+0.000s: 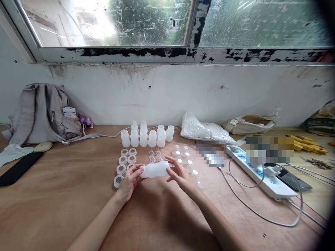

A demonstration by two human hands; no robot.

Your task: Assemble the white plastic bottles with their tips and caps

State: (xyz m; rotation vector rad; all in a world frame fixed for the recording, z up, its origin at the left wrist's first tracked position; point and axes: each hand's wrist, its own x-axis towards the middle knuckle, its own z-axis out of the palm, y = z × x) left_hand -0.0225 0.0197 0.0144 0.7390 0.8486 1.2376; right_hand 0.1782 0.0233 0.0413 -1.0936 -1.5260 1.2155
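A frosted white plastic bottle lies sideways in the air between my two hands, above the wooden table. My left hand grips its narrower neck end between thumb and fingers. At the wider base end, my right hand has its thumb and fingertips on the bottle, the other fingers spread. Just beyond are several clear nipple-shaped pieces. White rings stand in two columns beside my left hand. Clear discs with white centres lie by my right hand, partly hidden by it. Several similar bottles stand upright behind.
A grey backpack and a black flat case are at the left. Plastic bags lie by the wall. On the right are a white power strip, loose cables, a dark phone and yellow tools.
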